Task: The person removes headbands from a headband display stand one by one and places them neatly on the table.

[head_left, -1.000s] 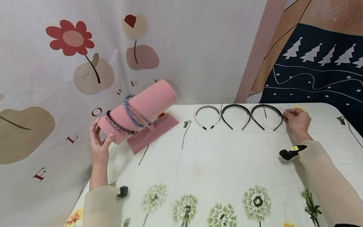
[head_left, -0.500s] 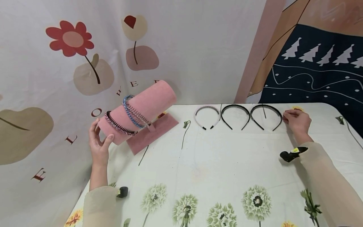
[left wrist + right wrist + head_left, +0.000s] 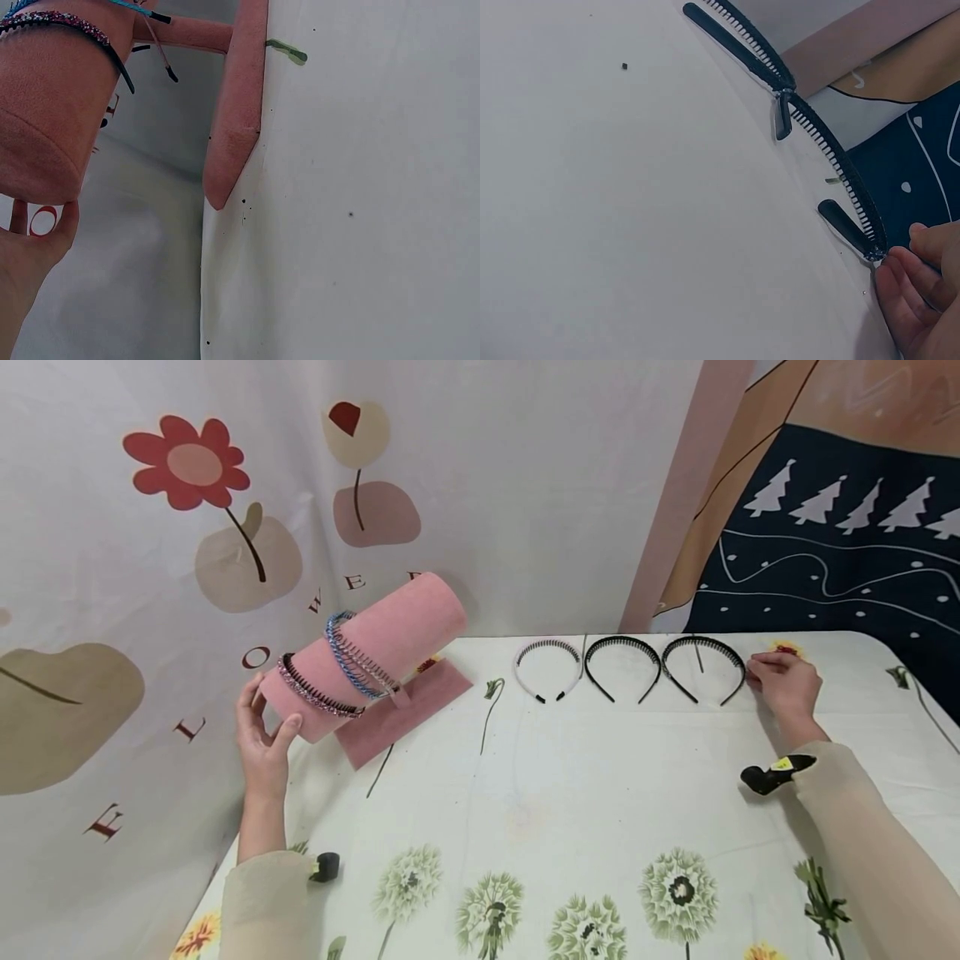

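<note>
My left hand (image 3: pixel 264 747) grips the near end of a pink padded headband display stand (image 3: pixel 408 618), thumb on one side and fingers on the other. The stand's roll carries a glittery pink-and-black headband (image 3: pixel 318 700), a blue one (image 3: pixel 341 652) and a pale one close beside it. On the table's far side lie a white toothed headband (image 3: pixel 550 644) and two black toothed headbands in a row. My right hand (image 3: pixel 791 685) has its fingertips touching the outer side of the rightmost black headband (image 3: pixel 845 165); the right wrist view shows the thumb apart from it.
A white tablecloth (image 3: pixel 570 777) with printed dandelions covers the table. Behind it hang a pale flower-print curtain (image 3: pixel 525 510) and a dark cloth (image 3: pixel 840 560) with white trees. The stand's flat base (image 3: pixel 435 702) rests near the table's left edge.
</note>
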`<state>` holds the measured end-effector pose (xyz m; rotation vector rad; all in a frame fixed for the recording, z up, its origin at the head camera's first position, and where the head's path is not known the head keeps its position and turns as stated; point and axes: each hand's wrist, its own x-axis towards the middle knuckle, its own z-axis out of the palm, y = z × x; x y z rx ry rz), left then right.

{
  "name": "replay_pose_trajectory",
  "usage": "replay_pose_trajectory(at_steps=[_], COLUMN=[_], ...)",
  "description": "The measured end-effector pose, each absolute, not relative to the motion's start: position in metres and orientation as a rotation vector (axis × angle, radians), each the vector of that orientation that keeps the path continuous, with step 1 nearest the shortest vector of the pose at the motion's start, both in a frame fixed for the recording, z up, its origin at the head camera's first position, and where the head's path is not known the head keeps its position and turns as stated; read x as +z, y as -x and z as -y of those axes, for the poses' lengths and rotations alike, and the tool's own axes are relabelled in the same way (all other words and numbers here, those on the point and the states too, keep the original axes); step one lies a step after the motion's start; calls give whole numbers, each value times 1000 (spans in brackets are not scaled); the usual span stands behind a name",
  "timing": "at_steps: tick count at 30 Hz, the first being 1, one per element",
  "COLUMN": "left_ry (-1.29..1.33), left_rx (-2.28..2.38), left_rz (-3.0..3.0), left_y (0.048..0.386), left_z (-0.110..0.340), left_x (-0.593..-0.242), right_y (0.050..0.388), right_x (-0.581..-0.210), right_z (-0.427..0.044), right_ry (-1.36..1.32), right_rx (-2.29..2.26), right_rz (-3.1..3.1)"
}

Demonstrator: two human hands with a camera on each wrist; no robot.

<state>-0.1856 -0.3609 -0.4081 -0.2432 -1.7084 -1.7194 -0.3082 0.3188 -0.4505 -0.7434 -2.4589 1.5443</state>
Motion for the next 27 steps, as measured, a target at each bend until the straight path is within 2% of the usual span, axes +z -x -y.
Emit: replay_pose_trajectory(at_steps=[27], left_ry=[229], left_rx=[-1725], left_rz=[1701], left_y=[186], left_z=[360], left_x=[-407], right_y=[292], right_x=[-442], right_z=[-294], right_ry=[528], right_rx=[1608], right_rz=[2396])
